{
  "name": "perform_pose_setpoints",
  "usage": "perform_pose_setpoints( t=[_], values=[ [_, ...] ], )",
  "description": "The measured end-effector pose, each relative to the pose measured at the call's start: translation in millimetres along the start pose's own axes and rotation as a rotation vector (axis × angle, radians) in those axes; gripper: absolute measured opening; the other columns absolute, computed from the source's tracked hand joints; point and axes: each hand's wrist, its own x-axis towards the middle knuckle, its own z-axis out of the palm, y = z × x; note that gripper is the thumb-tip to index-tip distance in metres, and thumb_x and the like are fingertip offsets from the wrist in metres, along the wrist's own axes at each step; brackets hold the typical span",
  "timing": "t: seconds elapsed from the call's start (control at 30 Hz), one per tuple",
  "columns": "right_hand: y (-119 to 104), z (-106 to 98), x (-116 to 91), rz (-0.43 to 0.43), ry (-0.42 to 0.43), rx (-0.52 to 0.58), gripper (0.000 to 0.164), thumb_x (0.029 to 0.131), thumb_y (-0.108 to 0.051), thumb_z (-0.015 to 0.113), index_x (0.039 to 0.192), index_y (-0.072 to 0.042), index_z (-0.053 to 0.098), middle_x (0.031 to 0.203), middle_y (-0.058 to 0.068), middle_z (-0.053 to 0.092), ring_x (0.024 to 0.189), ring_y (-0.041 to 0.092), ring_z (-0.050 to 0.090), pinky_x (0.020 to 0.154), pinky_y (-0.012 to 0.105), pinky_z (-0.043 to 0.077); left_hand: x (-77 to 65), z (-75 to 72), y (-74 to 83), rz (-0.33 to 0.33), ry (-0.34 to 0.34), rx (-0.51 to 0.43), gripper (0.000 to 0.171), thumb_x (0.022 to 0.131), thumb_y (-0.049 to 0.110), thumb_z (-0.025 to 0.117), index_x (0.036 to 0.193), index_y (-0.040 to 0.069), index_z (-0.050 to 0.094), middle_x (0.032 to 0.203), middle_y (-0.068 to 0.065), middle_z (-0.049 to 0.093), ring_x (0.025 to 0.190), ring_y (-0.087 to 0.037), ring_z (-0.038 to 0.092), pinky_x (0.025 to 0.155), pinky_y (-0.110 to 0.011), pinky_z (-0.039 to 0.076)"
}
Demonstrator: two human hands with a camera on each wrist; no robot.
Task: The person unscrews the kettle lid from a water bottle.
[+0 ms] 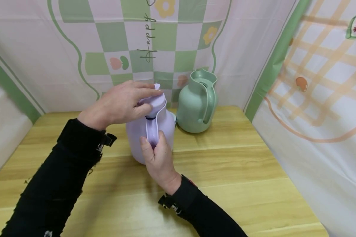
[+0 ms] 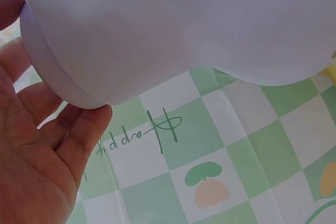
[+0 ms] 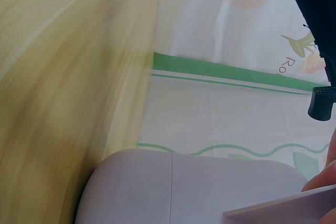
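A lilac thermos jug (image 1: 134, 141) stands on the wooden table, its handle facing the person. My left hand (image 1: 121, 102) grips the lilac lid (image 1: 157, 102) from above, fingers around its far side and thumb on the near side. A dark band shows under the lid at the neck. In the left wrist view, fingertips hold the edge of the lid (image 2: 58, 72). Lower down, my right hand (image 1: 161, 161) grips the jug's handle (image 1: 152, 131), thumb upward. The right wrist view shows the handle (image 3: 289, 208) and fingertips (image 3: 325, 179) at its side.
A green thermos jug (image 1: 195, 105) stands behind and to the right, its spout and handle visible. A small rounded pale edge (image 1: 174, 118) shows between the two jugs. Patterned cloth (image 1: 163, 36) hangs behind the wooden table (image 1: 225, 171) and along its sides.
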Motion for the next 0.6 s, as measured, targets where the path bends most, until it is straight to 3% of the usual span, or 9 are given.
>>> perform_pose_setpoints(
  t=[0.27, 0.6],
  values=[
    [-0.2, 0.4, 0.0, -0.006, 0.008, -0.013, 0.034, 0.108, -0.026, 0.054, 0.118, 0.006, 0.052, 0.095, 0.014, 0.056, 0.086, 0.021, 0.058, 0.071, 0.029, 0.048, -0.4, 1.9, 1.2, -0.017, 0.039, 0.031, 0.046, 0.1, 0.035, 0.058, 0.142, 0.017, 0.067, 0.149, -0.015, 0.06, 0.137, -0.04, 0.055, 0.112, -0.055, 0.043],
    [0.0, -0.1, 0.1, -0.036, 0.014, -0.022, 0.033, 0.108, -0.026, 0.053, 0.117, 0.006, 0.052, 0.089, 0.012, 0.054, 0.078, 0.019, 0.054, 0.066, 0.029, 0.046, -1.2, 6.0, 5.2, -0.007, 0.121, 0.094, 0.05, 0.1, 0.046, 0.064, 0.137, 0.012, 0.07, 0.135, -0.015, 0.069, 0.121, -0.034, 0.064, 0.1, -0.047, 0.047]
  ],
)
